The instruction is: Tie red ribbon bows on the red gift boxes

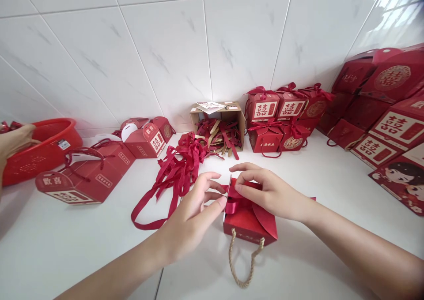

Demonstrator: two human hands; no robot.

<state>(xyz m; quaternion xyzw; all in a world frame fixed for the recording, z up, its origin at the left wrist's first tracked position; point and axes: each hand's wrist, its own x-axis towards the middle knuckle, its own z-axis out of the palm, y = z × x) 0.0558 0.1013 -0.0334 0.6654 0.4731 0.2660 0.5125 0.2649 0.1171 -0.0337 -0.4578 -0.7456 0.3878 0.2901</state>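
Observation:
A small red gift box (pixel 245 229) with a twisted rope handle (pixel 243 283) stands on the white surface between my hands. A red ribbon (pixel 232 206) runs through its top flap. On the flap's left side, my left hand (pixel 198 214) has its fingers curved, with thumb and fingertips meeting at the flap and ribbon. My right hand (pixel 265 189) reaches over the box from the right, its thumb and fingers closed on the ribbon at the top flap. Part of the ribbon is hidden under the right hand, and one end shows beyond that wrist.
Loose red ribbons (pixel 180 165) lie ahead, beside an open cardboard box (pixel 243 128) of straps. Bow-tied boxes (pixel 263 108) and stacked boxes (pixel 392 79) stand right. Left are more boxes (pixel 106 167), a red basket (pixel 71 134) and another person's hand (pixel 20 139).

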